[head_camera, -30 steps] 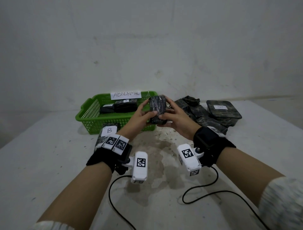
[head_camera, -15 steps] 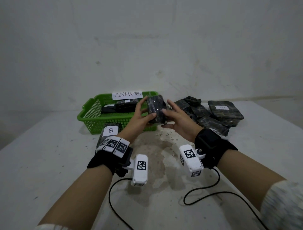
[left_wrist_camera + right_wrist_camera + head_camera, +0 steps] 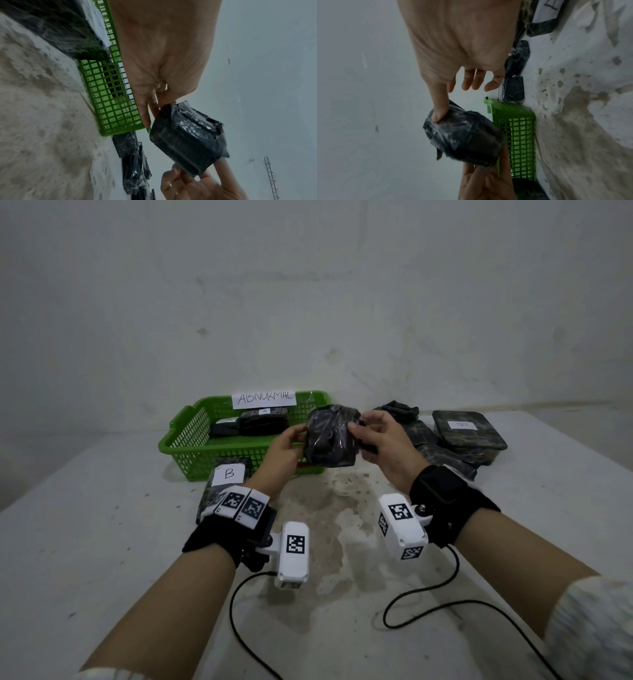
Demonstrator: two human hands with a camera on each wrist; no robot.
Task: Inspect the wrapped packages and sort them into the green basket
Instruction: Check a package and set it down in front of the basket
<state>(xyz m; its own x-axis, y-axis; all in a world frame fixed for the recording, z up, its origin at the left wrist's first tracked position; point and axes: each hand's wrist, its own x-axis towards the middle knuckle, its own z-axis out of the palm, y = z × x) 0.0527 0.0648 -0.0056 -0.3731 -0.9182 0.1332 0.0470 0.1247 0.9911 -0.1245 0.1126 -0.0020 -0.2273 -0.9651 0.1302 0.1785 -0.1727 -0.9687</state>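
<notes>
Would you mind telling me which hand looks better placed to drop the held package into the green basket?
Probably the left hand: it grips the wrapped package from the side nearer the green basket, just off its right end. The right hand holds the far side.
</notes>
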